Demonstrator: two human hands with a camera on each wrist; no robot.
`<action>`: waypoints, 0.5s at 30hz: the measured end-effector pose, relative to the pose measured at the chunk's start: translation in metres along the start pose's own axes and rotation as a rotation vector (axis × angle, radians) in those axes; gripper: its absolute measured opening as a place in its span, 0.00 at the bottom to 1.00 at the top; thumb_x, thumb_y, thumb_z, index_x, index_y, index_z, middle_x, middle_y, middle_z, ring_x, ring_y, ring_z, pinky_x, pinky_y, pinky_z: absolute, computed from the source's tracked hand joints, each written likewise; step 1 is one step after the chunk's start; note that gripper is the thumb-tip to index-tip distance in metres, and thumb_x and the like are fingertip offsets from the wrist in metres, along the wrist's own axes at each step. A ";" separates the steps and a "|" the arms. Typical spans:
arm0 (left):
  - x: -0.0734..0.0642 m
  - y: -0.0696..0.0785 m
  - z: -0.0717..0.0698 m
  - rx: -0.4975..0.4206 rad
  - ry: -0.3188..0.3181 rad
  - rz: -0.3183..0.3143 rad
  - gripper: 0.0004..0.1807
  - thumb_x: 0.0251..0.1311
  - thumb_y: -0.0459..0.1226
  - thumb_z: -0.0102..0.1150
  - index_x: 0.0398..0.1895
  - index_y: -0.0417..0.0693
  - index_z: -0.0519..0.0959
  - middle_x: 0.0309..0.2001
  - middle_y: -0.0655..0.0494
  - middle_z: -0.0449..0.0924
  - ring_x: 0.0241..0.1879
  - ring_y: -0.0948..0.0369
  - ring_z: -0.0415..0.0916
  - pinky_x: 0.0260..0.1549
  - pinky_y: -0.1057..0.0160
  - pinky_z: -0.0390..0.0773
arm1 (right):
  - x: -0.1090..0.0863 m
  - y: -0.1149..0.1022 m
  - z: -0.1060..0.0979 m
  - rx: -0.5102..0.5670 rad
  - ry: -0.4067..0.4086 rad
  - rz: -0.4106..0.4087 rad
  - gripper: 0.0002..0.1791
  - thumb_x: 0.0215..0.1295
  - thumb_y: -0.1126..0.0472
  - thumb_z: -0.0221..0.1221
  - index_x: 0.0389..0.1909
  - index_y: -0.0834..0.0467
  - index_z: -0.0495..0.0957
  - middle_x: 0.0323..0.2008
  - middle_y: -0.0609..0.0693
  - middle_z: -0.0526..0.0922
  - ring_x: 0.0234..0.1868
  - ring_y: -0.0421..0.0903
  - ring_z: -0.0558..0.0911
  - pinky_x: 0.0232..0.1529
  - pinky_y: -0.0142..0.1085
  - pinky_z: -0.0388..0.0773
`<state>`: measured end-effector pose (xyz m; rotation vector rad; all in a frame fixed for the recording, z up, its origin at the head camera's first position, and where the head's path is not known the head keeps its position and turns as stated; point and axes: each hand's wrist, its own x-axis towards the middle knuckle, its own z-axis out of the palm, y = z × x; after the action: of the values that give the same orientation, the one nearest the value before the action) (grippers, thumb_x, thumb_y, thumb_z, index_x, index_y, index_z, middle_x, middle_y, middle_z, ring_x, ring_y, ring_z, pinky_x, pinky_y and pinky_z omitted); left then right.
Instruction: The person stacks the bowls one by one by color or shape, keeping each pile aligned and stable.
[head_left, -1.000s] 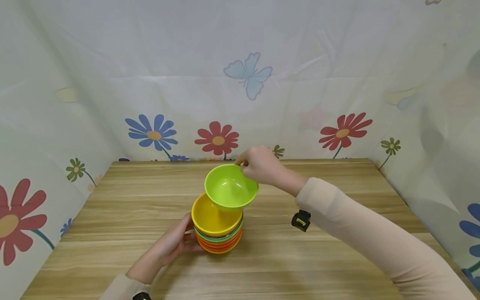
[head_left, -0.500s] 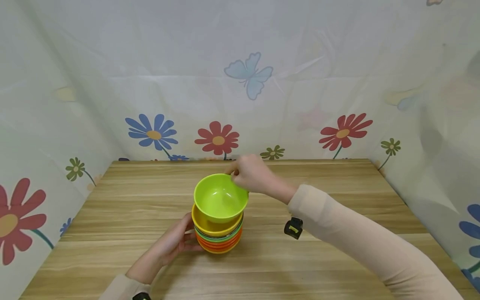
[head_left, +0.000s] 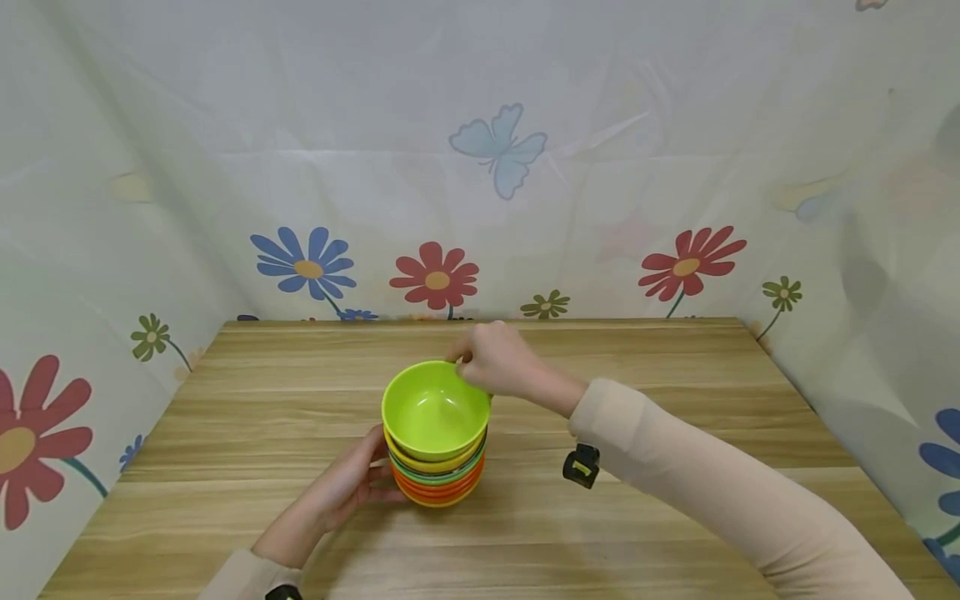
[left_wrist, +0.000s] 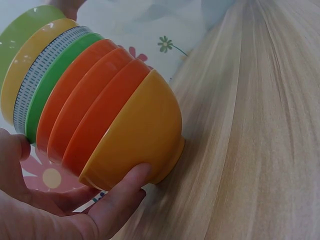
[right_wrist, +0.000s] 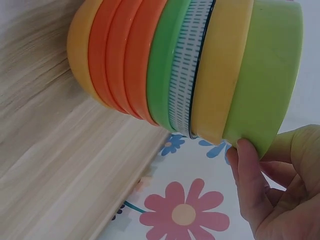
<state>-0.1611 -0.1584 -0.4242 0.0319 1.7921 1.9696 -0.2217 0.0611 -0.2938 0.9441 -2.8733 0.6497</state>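
Observation:
A lime-green bowl (head_left: 435,412) sits at the top of a stack of nested bowls, its base down inside a yellow bowl (right_wrist: 222,70). My right hand (head_left: 495,358) pinches the lime bowl's far right rim between thumb and fingers. Under the yellow one come a white patterned bowl (right_wrist: 187,75), a green bowl (right_wrist: 162,65) and several orange bowls (left_wrist: 100,95). The lowest is a yellow-orange bowl (left_wrist: 145,127), standing on the table. My left hand (head_left: 352,483) holds the stack's left side, fingers against the lowest bowl and thumb near the green one.
The stack stands on a wood-grain table (head_left: 637,517), left of its middle. A white curtain (head_left: 600,167) printed with flowers and a butterfly hangs behind the table and along both sides. A black wrist device (head_left: 582,465) shows below the right sleeve.
My right hand has brought the lime-green bowl down and to the left, from above the stack into the yellow bowl. The left hand has stayed at the stack.

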 end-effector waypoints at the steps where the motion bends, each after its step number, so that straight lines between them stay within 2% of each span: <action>1: 0.000 0.000 0.000 0.000 0.000 0.000 0.35 0.65 0.58 0.38 0.64 0.39 0.60 0.55 0.41 0.68 0.46 0.55 0.75 0.42 0.49 0.79 | 0.000 0.000 0.001 -0.002 0.005 -0.002 0.14 0.53 0.70 0.54 0.37 0.57 0.85 0.33 0.50 0.86 0.20 0.38 0.74 0.17 0.23 0.62; 6: 0.000 0.000 0.000 -0.002 -0.002 0.002 0.35 0.65 0.57 0.39 0.63 0.39 0.61 0.54 0.42 0.69 0.45 0.55 0.76 0.42 0.49 0.79 | 0.000 0.000 0.002 -0.003 0.022 -0.011 0.14 0.52 0.70 0.55 0.35 0.57 0.85 0.32 0.50 0.86 0.21 0.37 0.74 0.16 0.23 0.63; 15: 0.001 0.000 0.000 0.005 0.010 -0.001 0.35 0.65 0.57 0.38 0.62 0.37 0.62 0.53 0.43 0.70 0.46 0.54 0.76 0.41 0.49 0.80 | 0.000 0.002 0.007 0.019 0.001 0.006 0.13 0.53 0.70 0.54 0.35 0.57 0.85 0.32 0.50 0.85 0.18 0.36 0.75 0.16 0.24 0.68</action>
<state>-0.1619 -0.1584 -0.4249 0.0233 1.8031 1.9673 -0.2222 0.0594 -0.3004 0.9377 -2.8754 0.6783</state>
